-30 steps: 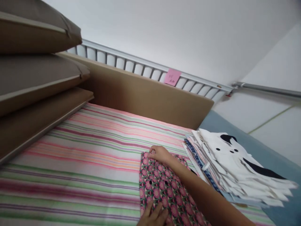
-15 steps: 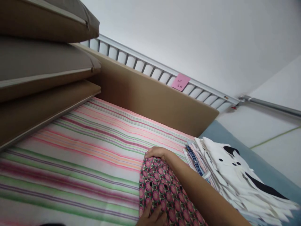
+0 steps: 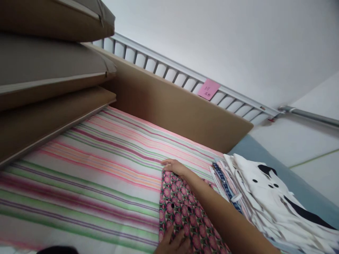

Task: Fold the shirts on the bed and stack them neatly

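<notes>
A folded piece of pink and green floral cloth (image 3: 182, 211) with small black dots lies on a pink, green and white striped sheet (image 3: 100, 165). My right hand (image 3: 174, 167) reaches across and rests on the cloth's far corner, fingers curled over the edge. At the bottom edge of the view my left hand (image 3: 173, 242) lies flat on the near part of the cloth, fingers stretched out, only partly in view.
A pile of folded white garments (image 3: 267, 197) with black marks lies to the right. Brown cushions (image 3: 47, 70) are stacked at the left. A brown board (image 3: 180, 109) stands behind the sheet, below a white rail with a pink note (image 3: 208, 89).
The view has shifted slightly. My right hand stays at the far corner of the floral cloth, and my left hand stays pressed on its near part.
</notes>
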Demonstrator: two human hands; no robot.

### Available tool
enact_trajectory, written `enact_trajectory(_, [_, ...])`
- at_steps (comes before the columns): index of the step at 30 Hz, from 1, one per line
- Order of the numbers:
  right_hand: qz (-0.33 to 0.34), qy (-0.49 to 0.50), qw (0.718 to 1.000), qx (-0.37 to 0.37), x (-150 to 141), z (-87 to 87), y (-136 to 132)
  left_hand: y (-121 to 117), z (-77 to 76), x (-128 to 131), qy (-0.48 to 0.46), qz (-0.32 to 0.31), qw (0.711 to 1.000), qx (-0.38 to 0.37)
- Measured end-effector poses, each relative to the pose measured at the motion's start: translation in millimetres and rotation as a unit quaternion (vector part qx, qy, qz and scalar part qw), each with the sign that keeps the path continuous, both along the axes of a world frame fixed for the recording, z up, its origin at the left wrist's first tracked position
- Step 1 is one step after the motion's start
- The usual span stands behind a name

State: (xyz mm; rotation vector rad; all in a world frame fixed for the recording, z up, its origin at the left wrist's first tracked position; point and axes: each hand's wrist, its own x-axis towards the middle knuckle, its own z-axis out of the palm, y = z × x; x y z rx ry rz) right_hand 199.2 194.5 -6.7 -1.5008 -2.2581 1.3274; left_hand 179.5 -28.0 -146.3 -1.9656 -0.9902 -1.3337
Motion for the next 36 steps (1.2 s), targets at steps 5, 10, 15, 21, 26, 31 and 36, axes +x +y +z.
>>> enact_trajectory(5, [0.053, -0.007, 0.993, 0.102, -16, -21.3, -3, -2, 0.9, -3, 0.047, -0.025, 0.998, -0.034])
enact_trajectory(10, [0.051, -0.014, 0.96, 0.274, -9, -23.2, -33, -6, 7.0, -15, 0.077, -0.068, 0.992, -0.072])
enact_trajectory(15, [0.012, -0.094, 0.915, 0.392, 43, -16.9, -90, 2, 46.3, -42, 0.113, -0.159, 0.961, -0.194])
enact_trajectory(21, [-0.088, -0.205, 0.913, 0.343, 111, -24.6, -124, 31, 74.6, -67, 0.056, 0.005, 0.94, -0.336])
enact_trajectory(26, [-0.094, -0.243, 0.91, 0.323, 133, -37.7, -99, 42, 53.9, -71, 0.091, 0.058, 0.922, -0.372])
enact_trajectory(31, [-0.16, -0.312, 0.884, 0.309, 176, -55.1, -65, 40, 51.0, -73, 0.13, 0.073, 0.92, -0.363])
enact_trajectory(36, [-0.179, -0.332, 0.872, 0.312, 206, -67.7, -53, 37, 59.1, -75, 0.151, 0.071, 0.91, -0.38])
